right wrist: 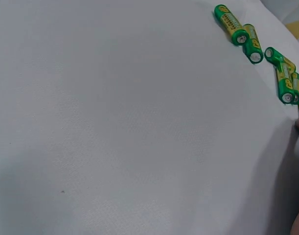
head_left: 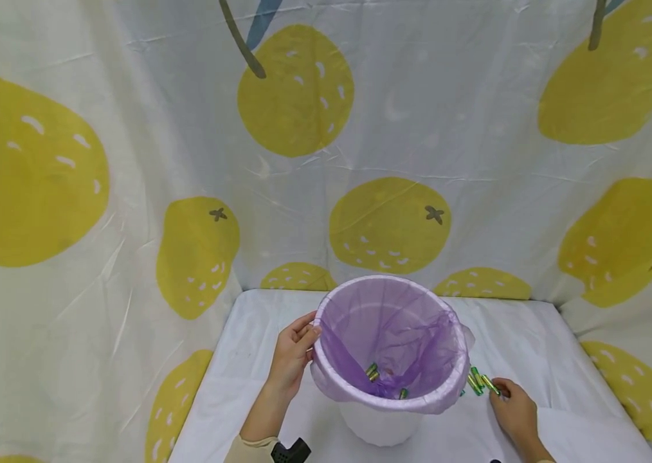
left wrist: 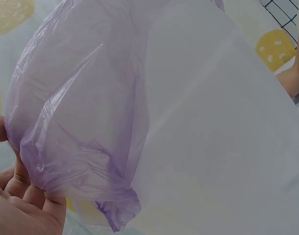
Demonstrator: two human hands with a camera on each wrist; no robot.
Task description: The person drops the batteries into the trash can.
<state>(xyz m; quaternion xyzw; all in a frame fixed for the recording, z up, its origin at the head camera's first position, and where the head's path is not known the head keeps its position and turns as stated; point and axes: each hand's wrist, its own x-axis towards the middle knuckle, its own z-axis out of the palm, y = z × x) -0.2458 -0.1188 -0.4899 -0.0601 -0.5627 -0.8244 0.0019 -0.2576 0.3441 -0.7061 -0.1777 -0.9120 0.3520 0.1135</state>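
My left hand grips the rim of a white trash bin at its left side, thumb over the edge. A thin purple trash bag lines the bin and folds out over the rim; in the left wrist view the bag bunches near my fingers. A few green and gold batteries lie inside at the bottom. Right of the bin, my right hand pinches the end of a battery at the table. Several more batteries lie beside it; the right wrist view shows only the edge of that hand.
A white cloth covers the table. Behind and beside it hangs a pale curtain printed with yellow fruit. A dark wire grid shows at the top right of the left wrist view.
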